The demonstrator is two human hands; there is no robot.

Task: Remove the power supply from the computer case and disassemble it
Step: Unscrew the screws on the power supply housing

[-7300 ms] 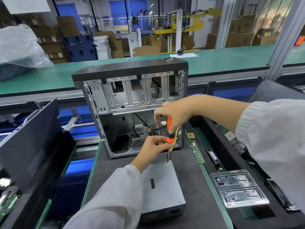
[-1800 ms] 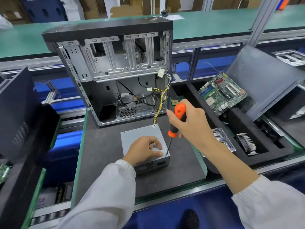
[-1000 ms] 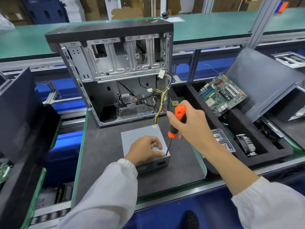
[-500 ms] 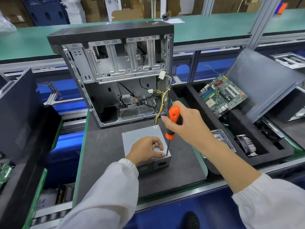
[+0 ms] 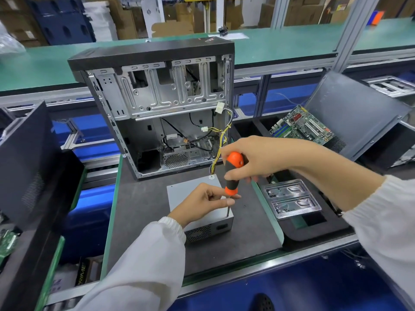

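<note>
We have the power supply (image 5: 190, 191) out of the computer case (image 5: 157, 104) now. The grey box lies flat on the dark surface (image 5: 143, 221), just in front of the open case, so its top faces up at us and we can get at its screws. Its yellow and black wires (image 5: 221, 142) run back up into the case, so it cannot go far from there.

Our right hand (image 5: 258, 158) is wrapped tight around the orange and black screwdriver (image 5: 232, 173). We hold the tool almost straight up, with its thin metal tip down on the near right corner of the power supply. That is likely where a lid screw sits, though the screw is too small to see.

Our left hand (image 5: 202, 205) rests on top of the power supply. Its thumb and finger pinch the thin metal part of the screwdriver, just under the handle. We think this keeps the tip from sliding off the screw, and the hand's weight keeps the box from moving.

To the right of the power supply lies a clear plastic tray (image 5: 289, 198), and farther right a green circuit board (image 5: 301, 126) leans in a black bin.

The power supply shows no writing we can read. Down to its left, under the surface, a dark box (image 5: 81, 273) has pale letters that look like "PRIME".
</note>
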